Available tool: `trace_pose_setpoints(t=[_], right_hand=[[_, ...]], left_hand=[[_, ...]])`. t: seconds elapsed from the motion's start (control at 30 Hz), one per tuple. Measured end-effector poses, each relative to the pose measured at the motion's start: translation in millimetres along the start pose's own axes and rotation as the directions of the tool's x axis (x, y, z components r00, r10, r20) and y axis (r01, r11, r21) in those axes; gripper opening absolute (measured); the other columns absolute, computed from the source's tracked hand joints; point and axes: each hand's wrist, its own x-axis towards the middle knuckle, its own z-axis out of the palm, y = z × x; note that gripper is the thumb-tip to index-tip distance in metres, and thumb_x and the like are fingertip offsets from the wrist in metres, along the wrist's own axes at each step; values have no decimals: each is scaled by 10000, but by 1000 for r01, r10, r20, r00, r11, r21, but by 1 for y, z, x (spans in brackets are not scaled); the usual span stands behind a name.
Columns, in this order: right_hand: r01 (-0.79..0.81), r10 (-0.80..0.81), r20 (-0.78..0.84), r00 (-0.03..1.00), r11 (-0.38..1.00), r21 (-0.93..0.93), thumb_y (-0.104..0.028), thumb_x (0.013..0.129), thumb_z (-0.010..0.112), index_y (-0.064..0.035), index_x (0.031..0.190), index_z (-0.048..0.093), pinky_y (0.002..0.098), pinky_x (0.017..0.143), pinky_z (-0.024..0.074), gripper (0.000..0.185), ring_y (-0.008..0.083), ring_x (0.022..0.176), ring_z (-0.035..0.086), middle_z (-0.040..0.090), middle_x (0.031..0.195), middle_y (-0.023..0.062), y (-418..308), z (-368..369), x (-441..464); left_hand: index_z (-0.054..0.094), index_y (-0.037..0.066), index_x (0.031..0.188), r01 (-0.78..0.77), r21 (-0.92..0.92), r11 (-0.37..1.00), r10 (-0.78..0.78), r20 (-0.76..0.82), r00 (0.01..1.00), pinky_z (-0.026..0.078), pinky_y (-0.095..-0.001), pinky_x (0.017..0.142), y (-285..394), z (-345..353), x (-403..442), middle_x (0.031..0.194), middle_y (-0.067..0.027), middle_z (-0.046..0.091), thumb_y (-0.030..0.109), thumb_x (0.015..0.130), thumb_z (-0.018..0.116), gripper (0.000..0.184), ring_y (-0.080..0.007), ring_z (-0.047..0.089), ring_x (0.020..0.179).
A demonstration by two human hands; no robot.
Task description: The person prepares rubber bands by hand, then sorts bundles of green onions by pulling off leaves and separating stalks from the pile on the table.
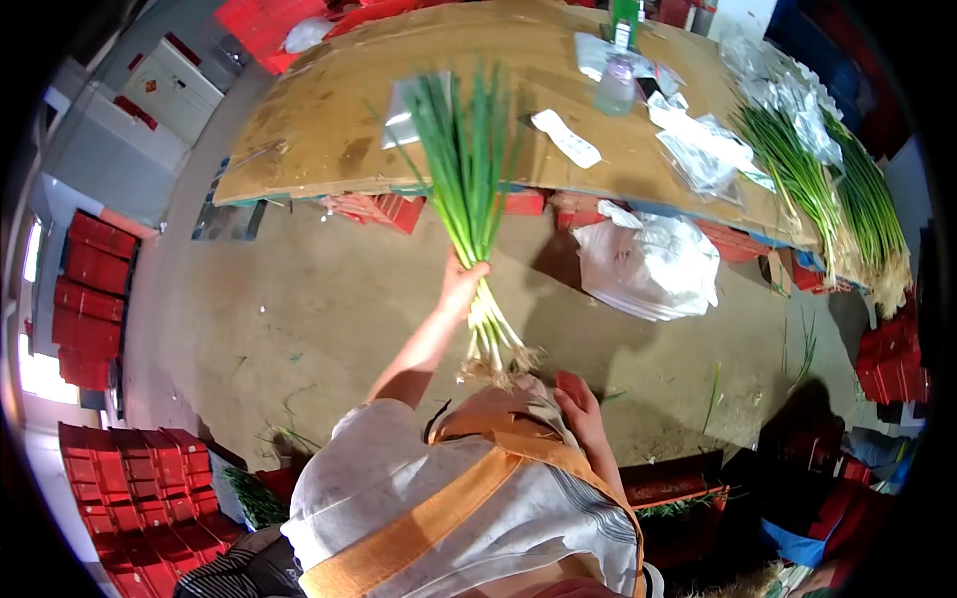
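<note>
The left hand (461, 283) holds a bunch of green onions (454, 179) in front of the body, its fingers wrapped around the stalks where green turns pale. Gripping at that narrow gathering point probably keeps the stalks together, while the leaves fan away from the person and the roots (493, 369) hang loose on the near side, apart from the palm. The right hand (581, 407) is just beside the apron (419, 518), near the roots; its fingers look close together, but I cannot tell whether they pinch anything.

Beyond the leaves, a clear packet (402, 115) lies toward the near edge of the counter (309, 110), partly hidden by them. A white paper strip (566, 139) lies flat to its right. A clear bottle (616, 88) stands farther back, with a green bottle (625, 20) near the far edge.

More green onions (797, 164) lie along the counter's right end, roots toward the person and reaching past the near corner, which likely leaves the bushy ends off the surface. Clear plastic bags (773, 85) rest against their leaf ends, perhaps simply for want of room. Below the near edge is a bulky white plastic bag (648, 264).
</note>
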Motion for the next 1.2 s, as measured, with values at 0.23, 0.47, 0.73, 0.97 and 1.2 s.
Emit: trace_pose_setpoints(t=[0.23,0.47,0.73,0.97,1.2], right_hand=[[-156,162,-110,981,986,58,-94,872,583,19,1176,506,270,923,396,334,158,1064,528,587,1104,91,-2,11,39],[-175,174,-203,964,984,10,-141,853,626,9,1155,527,267,845,442,351,143,976,557,602,1052,82,19,9,38],[-170,134,-361,923,983,-70,-165,853,625,-12,1155,536,279,805,467,350,148,930,576,619,1008,88,24,17,21],[-216,153,-610,777,976,-30,-171,839,634,-14,1122,562,285,789,476,331,159,899,590,627,990,93,42,31,-29],[-206,178,-751,636,977,57,-155,844,625,-2,1125,559,283,786,478,326,156,891,593,631,974,95,58,44,-71]], left_hand=[[321,10,1284,-282,241,929,338,-232,912,471,-273,670,34,-140,149,974,-78,545,-86,691,568,650,-147,538,800],[229,-4,1331,-277,229,933,315,-155,936,429,-280,845,70,-145,185,1148,-124,472,-83,668,573,751,-188,497,1003],[205,-30,1342,-474,402,783,509,21,860,336,-329,972,56,-41,305,1217,-198,440,26,657,631,809,-265,456,1109],[-7,139,1430,-74,815,574,85,31,996,313,-447,1019,0,58,370,1365,-282,307,431,695,689,1053,-429,328,1250],[69,175,1451,-171,975,142,-54,180,982,151,-495,1087,-107,60,362,1472,-233,96,579,772,543,921,-381,115,1358]])
